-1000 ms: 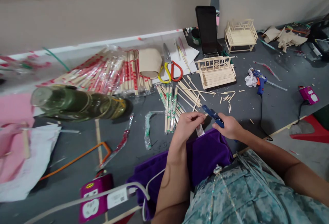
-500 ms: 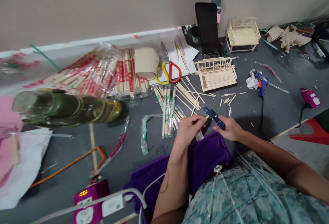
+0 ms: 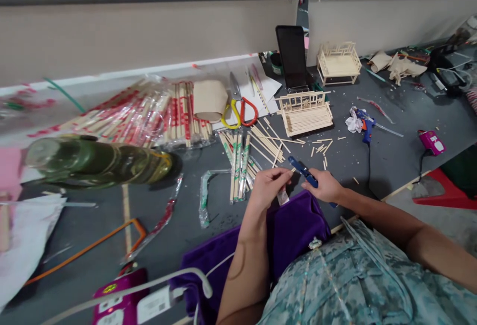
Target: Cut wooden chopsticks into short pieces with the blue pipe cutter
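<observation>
My left hand (image 3: 271, 186) is closed, its thumb and fingers pinching a short thin wooden stick (image 3: 293, 169). In my right hand (image 3: 325, 186) are dark blue pliers (image 3: 302, 171), gripped by the handles. The head of the pliers is right at the stick by my left fingertips; whether the jaws touch it I cannot tell. A small clear wrapper scrap (image 3: 283, 197) hangs below my left hand. Loose sticks (image 3: 266, 141) and short cut pieces (image 3: 321, 148) lie just beyond my hands. Behind them is a miniature wooden bench (image 3: 307, 119).
A second miniature bench (image 3: 338, 64) and a phone on a stand (image 3: 291, 56) are at the back. A blue glue gun (image 3: 368, 128) lies right. Scissors (image 3: 242, 111), wrapped chopsticks (image 3: 149, 111) and a green bottle (image 3: 100, 161) are left. Purple cloth (image 3: 290, 225) hangs over the front edge.
The view has tilted up and shifted slightly, so more of the shelf edge shows. A lower handle end of the pliers now shows beneath my right hand. Both hands stay close together.
</observation>
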Action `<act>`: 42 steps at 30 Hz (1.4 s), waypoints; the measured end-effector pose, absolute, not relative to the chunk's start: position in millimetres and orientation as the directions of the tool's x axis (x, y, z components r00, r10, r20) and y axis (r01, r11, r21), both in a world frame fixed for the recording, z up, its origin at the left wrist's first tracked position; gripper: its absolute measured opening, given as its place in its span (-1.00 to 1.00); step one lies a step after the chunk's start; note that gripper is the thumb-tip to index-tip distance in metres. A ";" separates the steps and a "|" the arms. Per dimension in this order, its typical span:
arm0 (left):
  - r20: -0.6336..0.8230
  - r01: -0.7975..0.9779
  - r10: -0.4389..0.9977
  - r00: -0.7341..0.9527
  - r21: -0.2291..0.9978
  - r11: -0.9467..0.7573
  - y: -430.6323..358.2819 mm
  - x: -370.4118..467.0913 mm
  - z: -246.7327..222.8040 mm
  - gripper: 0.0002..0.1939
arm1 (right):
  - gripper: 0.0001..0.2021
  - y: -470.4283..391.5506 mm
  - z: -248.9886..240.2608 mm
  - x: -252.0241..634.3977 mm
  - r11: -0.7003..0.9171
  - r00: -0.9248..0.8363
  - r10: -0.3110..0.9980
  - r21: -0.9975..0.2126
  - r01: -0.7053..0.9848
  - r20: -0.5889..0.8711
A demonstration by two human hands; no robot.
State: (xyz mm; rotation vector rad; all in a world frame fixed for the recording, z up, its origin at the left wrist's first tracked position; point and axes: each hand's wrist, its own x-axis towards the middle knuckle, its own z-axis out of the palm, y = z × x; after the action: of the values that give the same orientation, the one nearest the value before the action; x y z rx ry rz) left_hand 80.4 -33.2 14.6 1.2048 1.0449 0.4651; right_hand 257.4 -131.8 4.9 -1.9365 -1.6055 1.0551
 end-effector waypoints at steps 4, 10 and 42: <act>-0.403 0.196 0.780 0.479 0.915 0.353 -33.9 82.6 16.8 -0.71 | -0.85 -131.3 5.0 258.8 -0.244 0.058 0.960 -0.714 0.656 -0.275; -0.412 0.200 0.770 0.487 0.911 0.361 -36.0 80.5 13.0 -0.71 | -0.87 -131.3 -1.6 259.9 -0.185 0.036 0.974 -0.692 0.698 -0.224; -0.454 -0.054 0.670 0.587 0.804 0.592 -38.1 81.4 17.9 -0.60 | -0.65 -89.7 25.6 239.4 -0.163 0.328 0.932 -0.987 -0.006 -0.156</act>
State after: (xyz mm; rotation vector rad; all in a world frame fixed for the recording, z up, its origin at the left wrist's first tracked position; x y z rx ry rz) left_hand 81.4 -38.1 17.9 0.8380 0.8449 0.4852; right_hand 239.4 -89.7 25.6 -1.4821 -0.8912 1.0596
